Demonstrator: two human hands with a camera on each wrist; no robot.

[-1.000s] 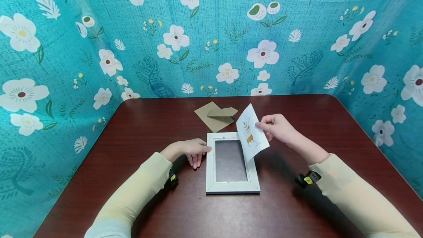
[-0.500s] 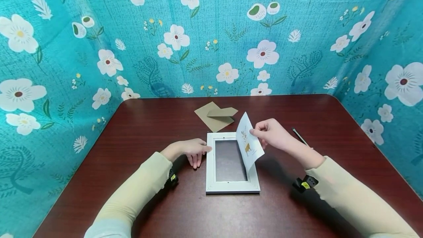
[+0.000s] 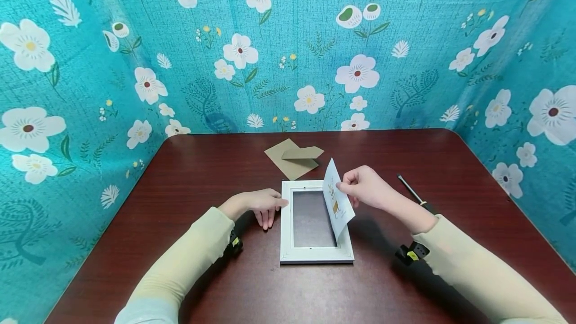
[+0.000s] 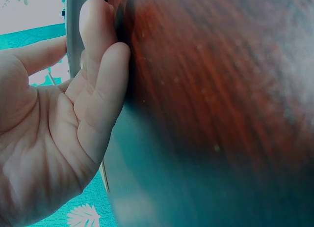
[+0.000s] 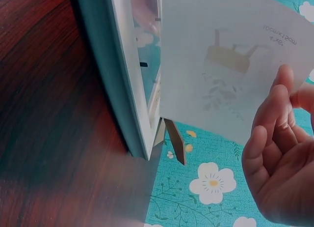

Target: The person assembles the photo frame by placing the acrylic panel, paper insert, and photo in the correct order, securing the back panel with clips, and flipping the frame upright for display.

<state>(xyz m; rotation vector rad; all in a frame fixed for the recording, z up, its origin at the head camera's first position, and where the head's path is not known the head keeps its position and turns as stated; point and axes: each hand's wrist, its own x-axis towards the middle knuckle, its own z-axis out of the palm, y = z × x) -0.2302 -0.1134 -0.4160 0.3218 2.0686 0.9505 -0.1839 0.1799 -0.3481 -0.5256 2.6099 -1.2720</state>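
A white picture frame (image 3: 317, 255) lies on the table, its dark pane facing up. My left hand (image 3: 260, 205) rests at its left side, thumb on the rim and fingers extended on the tabletop; the left wrist view shows that hand (image 4: 73, 104) against the frame's edge. Between thumb and fingers, my right hand (image 3: 366, 188) pinches a white printed sheet (image 3: 337, 204), tilted up over the frame's right side. In the right wrist view the sheet (image 5: 196, 55) shows its back, with the print faint through it, beside the right hand (image 5: 284, 153).
Behind the frame lies a tan backing board (image 3: 292, 166) with its stand flap raised. A screwdriver (image 3: 411, 189) lies near my right forearm, partly hidden by it. Flowered turquoise cloth (image 3: 279, 54) hangs behind the brown table (image 3: 216, 164).
My right hand has moved left and toward me, bringing the sheet lower along the frame's right side. The screwdriver has come into sight. My left hand has stayed in place.
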